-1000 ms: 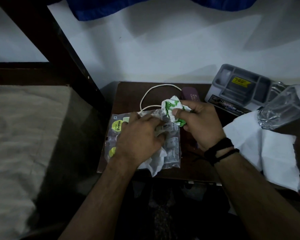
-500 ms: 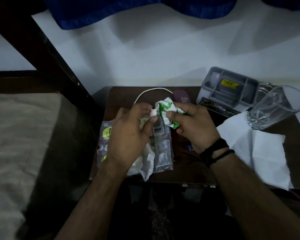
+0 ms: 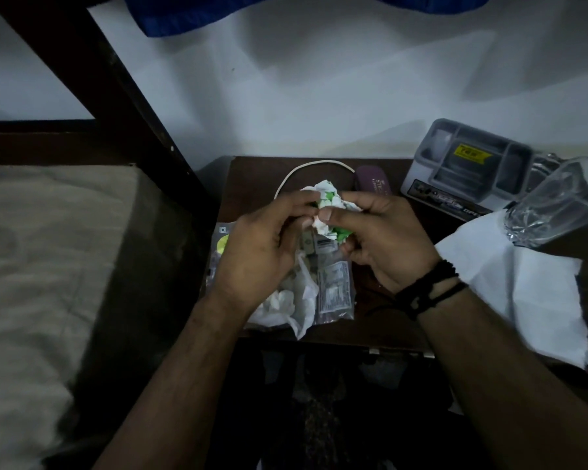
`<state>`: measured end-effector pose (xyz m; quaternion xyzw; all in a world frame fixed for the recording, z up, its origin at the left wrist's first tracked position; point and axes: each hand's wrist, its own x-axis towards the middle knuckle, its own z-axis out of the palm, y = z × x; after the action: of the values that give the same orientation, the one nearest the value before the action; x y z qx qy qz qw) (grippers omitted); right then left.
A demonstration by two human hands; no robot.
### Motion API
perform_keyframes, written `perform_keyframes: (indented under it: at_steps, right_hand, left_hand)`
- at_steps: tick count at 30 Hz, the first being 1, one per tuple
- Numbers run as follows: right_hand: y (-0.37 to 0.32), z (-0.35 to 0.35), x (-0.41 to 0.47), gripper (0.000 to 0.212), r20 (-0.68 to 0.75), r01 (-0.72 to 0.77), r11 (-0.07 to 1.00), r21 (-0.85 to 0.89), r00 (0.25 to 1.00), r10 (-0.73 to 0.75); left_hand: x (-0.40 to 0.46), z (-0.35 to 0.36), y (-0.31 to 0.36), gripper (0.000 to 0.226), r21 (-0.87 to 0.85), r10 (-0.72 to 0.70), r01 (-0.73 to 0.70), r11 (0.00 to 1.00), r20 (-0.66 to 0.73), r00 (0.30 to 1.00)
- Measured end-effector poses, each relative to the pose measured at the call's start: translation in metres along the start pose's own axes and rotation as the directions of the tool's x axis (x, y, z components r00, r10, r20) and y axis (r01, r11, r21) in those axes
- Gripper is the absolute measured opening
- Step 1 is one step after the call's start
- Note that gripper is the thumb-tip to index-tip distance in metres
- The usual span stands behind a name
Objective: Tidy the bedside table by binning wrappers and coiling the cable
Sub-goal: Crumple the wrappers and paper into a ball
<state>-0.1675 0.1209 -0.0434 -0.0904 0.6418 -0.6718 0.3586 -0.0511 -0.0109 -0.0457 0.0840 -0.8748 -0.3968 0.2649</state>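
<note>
Two hands meet at the middle of the frame over the bedside table (image 3: 252,178). The right hand (image 3: 384,242) pinches a crumpled green-and-white wrapper (image 3: 330,212) between thumb and curled fingers; the left hand (image 3: 262,245) has its fingertips curled onto the same wad. More clear wrappers (image 3: 333,290) lie beneath, and the white cable (image 3: 314,163) loops just above, uncoiled. Gathering wrappers looks to be the step in hand; next they need bunching together and carrying to a bin, which is not in view.
</note>
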Motion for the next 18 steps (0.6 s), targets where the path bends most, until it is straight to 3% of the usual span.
perform_keyframes:
  at_steps: [2,4,7,11,12,15,18]
  right_hand:
    - [0.002,0.004,0.001,0.031,-0.041,0.024,0.999,-0.049,0.999,-0.026]
    - [0.005,0.006,0.003,0.035,-0.058,0.073,0.988,-0.136,0.995,-0.081]
    - [0.008,0.01,0.002,0.038,-0.062,0.115,0.964,-0.238,0.989,-0.133]
    - [0.008,0.015,-0.003,0.016,-0.028,0.172,0.959,-0.224,0.983,-0.183]
    - [0.008,0.018,-0.004,0.021,-0.025,0.183,0.956,-0.23,0.981,-0.194]
    - [0.012,0.026,-0.006,0.019,0.016,0.191,0.944,-0.268,0.981,-0.194]
    - [0.015,0.035,-0.009,0.029,0.094,0.223,0.864,-0.452,0.975,-0.202]
  left_hand:
    - [-0.003,-0.008,0.0,0.025,0.027,-0.02,0.02,0.999,0.017,1.0]
    - [-0.007,-0.019,-0.003,0.018,0.164,-0.029,0.02,0.986,0.052,0.998]
    - [-0.018,-0.033,-0.004,0.016,0.281,-0.118,0.054,0.958,0.215,0.969]
    - [-0.03,-0.031,0.0,0.013,0.51,-0.361,0.078,0.857,0.484,0.797]
    - [-0.032,-0.029,0.0,0.014,0.555,-0.417,0.079,0.828,0.515,0.749]
    - [-0.035,-0.023,-0.004,0.033,0.587,-0.491,0.117,0.801,0.533,0.689]
    - [-0.034,-0.018,-0.009,0.045,0.578,-0.498,0.161,0.8,0.488,0.717]
